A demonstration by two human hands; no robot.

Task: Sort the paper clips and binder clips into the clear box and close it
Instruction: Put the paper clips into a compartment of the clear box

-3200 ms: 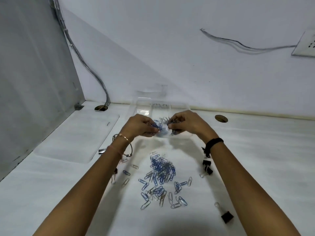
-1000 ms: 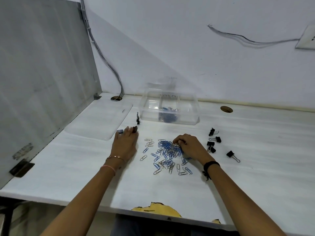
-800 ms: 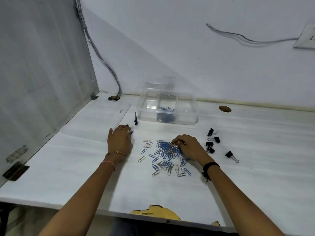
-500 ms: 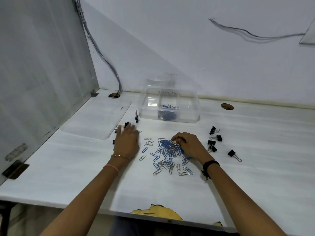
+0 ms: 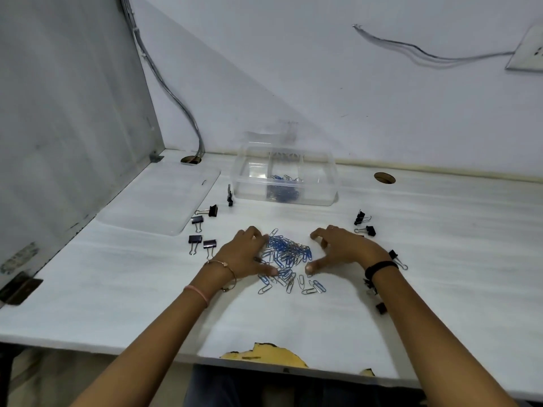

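White surface [image 5: 440,259] fills the picture. Both hands lie spread open, holding nothing: left hand [image 5: 245,254] and right hand [image 5: 343,248] cup the paper clips [image 5: 286,255] in the middle. Clear box [image 5: 285,179] sits open above them. Binder clips [image 5: 202,230] lie at left.

A: what else is on that white tabletop [image 5: 440,259]? There's a round cable hole [image 5: 384,178] at the back right, and another hole [image 5: 191,160] in the back left corner with grey cables [image 5: 164,83] running up the wall.

B: yep, plus a wall socket [image 5: 527,51] top right with a thin wire [image 5: 411,49] trailing left. Grey partition panel [image 5: 67,113] on the left. Front edge has chipped laminate [image 5: 264,352].
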